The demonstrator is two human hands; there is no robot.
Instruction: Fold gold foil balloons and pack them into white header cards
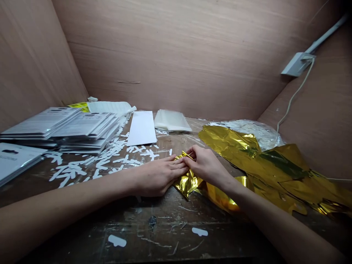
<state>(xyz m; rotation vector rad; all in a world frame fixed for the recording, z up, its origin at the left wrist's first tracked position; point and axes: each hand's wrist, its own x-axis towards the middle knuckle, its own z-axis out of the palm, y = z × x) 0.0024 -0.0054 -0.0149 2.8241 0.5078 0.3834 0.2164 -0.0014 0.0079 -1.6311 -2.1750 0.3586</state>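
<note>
My left hand (162, 174) lies flat, with its outstretched fingers resting on a crinkled piece of shiny gold foil (187, 183). Close against those fingertips, my right hand (205, 163) pinches the far edge of the foil between thumb and fingers. Under and beyond my right forearm spreads a larger heap of gold foil sheets (253, 165). Part of the small piece is hidden under both hands.
Stacks of packed white cards (79, 124) stand at the left among scattered white paper cutouts (101, 161). Behind my hands are a white card (142, 128) and clear plastic sleeves (172, 120). A socket box (298, 64) with a cord hangs on the right wall.
</note>
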